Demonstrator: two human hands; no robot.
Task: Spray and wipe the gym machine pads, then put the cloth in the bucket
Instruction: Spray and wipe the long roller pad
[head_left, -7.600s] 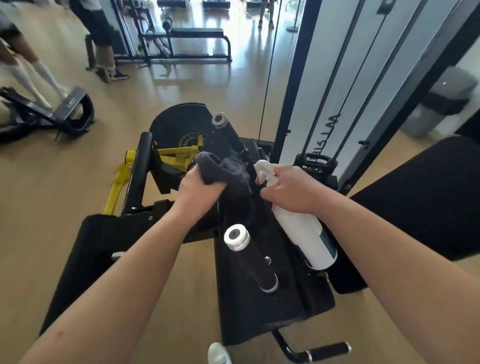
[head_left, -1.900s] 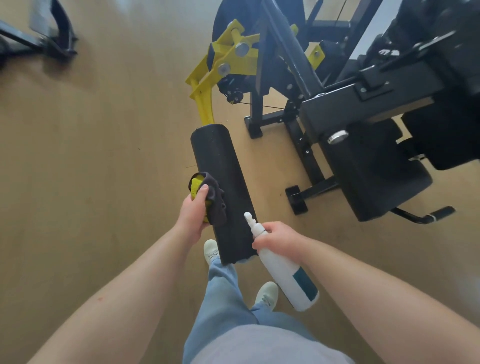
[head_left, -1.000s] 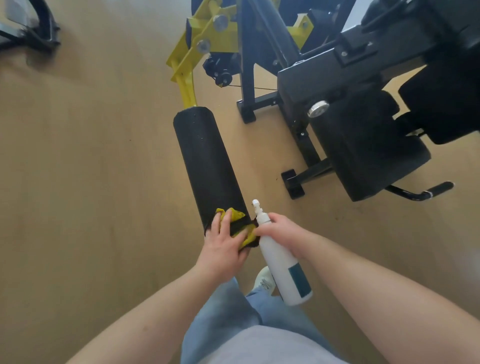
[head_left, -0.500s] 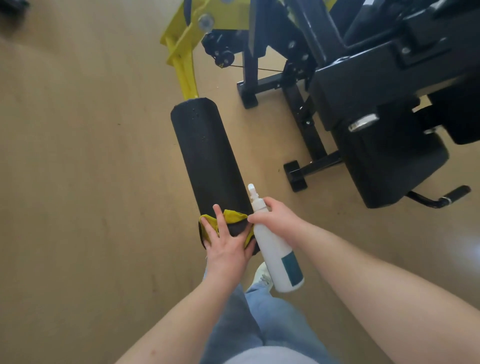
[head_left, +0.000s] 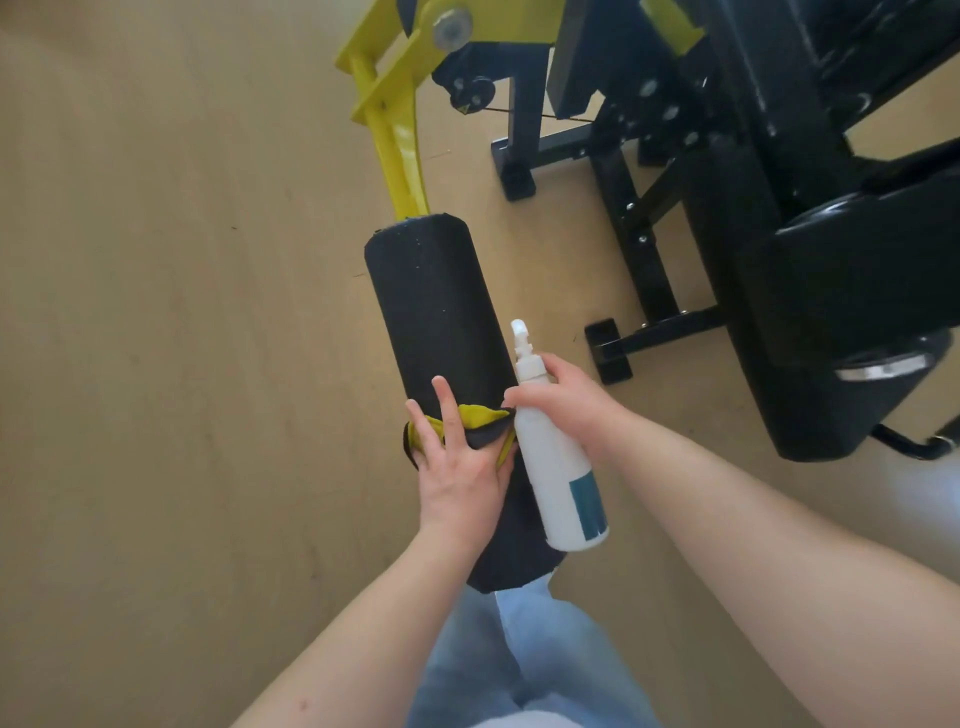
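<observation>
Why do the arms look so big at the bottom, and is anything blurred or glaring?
Head view: the wide lens swells the forearms near the lower edge; the left hand, right hand and spray bottle are sharp; the black machine frame at top right is soft; light glints on the chrome knob and washes out the floor at the right edge.

Left hand (head_left: 460, 470) on cloth (head_left: 480, 420), seemingly flat

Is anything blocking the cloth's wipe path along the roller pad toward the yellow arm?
Nothing visible does. The left hand presses the cloth on the roller pad, whose surface up to the yellow arm is bare. The spray bottle, in the right hand, lies to the right of that path.
</observation>
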